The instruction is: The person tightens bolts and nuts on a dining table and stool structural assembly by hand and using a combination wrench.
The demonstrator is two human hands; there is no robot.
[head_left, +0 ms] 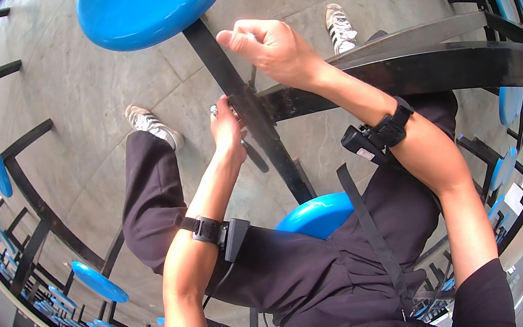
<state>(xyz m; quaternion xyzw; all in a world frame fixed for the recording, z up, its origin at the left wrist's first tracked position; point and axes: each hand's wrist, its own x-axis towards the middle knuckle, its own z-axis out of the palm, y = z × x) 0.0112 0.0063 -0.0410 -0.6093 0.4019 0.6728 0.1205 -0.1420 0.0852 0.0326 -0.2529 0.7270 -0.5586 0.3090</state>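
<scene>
I sit astride a black metal seat frame (275,144), with one blue round seat (318,216) under me and another blue seat (157,6) ahead. My left hand (227,130) is closed at the left side of the frame, near its joint with a curved black beam (410,73). Small shiny bits show at its fingers; what it grips is unclear. Above that joint, my right hand (275,53) is curled into a fist with the thumb toward the left. Anything inside it is hidden. A dark, round-ended bar (256,157) slants beside the frame below my left hand.
Each forearm wears a strapped black device, one on the left (235,238) and one on the right (362,143). My shoes (153,125) rest on the grey concrete floor (79,75). Rows of blue seats on black frames (43,196) line both sides.
</scene>
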